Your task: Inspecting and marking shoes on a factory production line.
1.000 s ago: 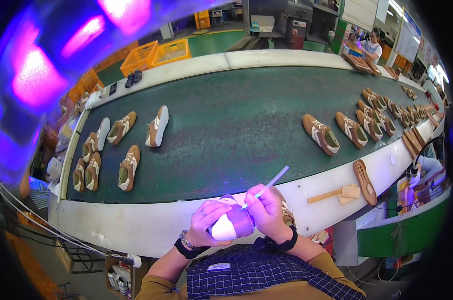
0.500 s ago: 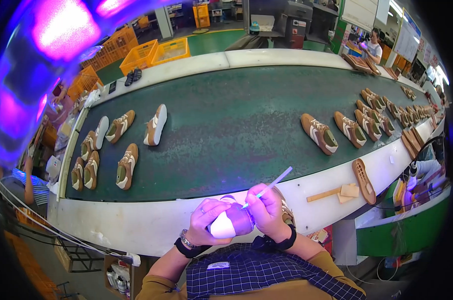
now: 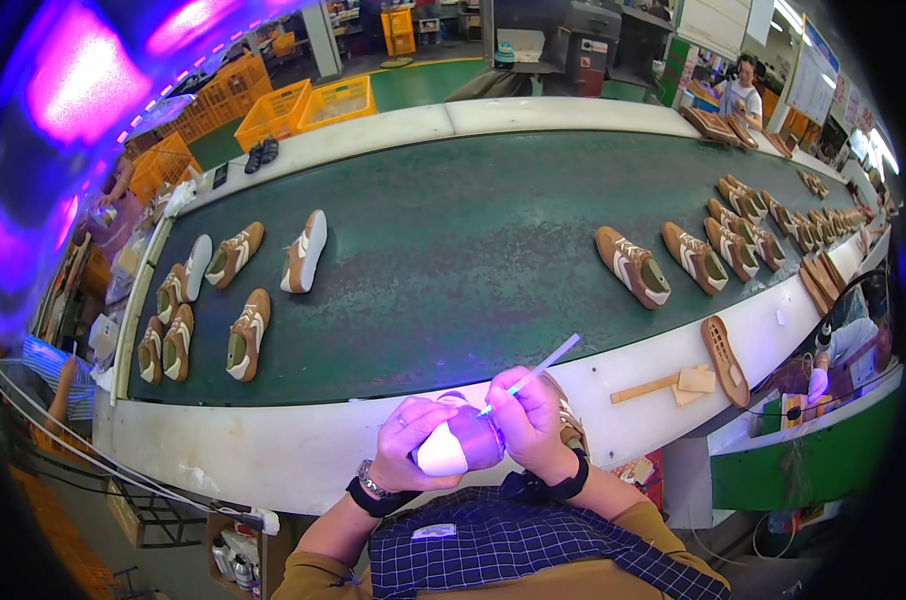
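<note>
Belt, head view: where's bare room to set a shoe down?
Open: mid green belt, between the white-soled shoe and the tan shoe. Crowded: left shoe cluster and the right row. Left hand and right hand occupy the near ledge.

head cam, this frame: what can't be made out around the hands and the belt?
- Shoe, head view: mostly wrapped by the left hand and right hand; only its pale end shows.
- Pen tip: hidden between the fingers, so its contact with the shoe can't be told.
- Far shoes on the belt: too small and bent at the fisheye rim.
- Upper left: washed out by purple glare.
</note>
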Demonstrator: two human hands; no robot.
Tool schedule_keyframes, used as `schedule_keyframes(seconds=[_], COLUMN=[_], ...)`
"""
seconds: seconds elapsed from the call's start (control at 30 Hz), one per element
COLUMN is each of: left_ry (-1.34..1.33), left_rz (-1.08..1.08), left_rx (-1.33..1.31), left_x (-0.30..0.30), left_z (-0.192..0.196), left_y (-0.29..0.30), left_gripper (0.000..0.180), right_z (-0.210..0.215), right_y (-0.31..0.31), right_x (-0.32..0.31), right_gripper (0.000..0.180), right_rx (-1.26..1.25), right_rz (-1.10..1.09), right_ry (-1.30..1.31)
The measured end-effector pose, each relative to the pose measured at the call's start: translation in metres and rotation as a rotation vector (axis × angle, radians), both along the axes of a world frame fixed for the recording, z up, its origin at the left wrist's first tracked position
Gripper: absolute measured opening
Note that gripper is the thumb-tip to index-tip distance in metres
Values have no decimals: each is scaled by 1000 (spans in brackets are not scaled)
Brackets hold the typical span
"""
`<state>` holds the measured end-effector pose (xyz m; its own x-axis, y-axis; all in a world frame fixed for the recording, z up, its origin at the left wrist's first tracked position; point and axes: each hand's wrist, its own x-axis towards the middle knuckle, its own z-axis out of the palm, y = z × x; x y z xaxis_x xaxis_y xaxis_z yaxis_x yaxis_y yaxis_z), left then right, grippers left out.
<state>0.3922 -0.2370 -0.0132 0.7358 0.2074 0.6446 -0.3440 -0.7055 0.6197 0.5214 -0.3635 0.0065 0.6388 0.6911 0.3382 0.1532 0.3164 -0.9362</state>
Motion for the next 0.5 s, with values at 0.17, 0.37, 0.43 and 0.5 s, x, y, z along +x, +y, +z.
schedule_keyframes(seconds=[0.17, 0.37, 0.43, 0.5], left_ry=[1, 10, -3, -6], left_rz=[-2, 11, 18, 17], left_rx=[-13, -32, -44, -60], left_x=[2, 6, 7, 8], left_z=[1, 1, -1, -1], left_y=[-3, -7, -8, -9], left_gripper=[65, 64, 63, 62], right_z=[4, 1, -1, -4], right_y=[-5, -8, -9, -10], right_x=[2, 3, 4, 6], right_gripper=[11, 12, 12, 9], right_rx=[-4, 13, 14, 30], right_rz=[-7, -7, -6, -8], right_ry=[-40, -27, -32, -43])
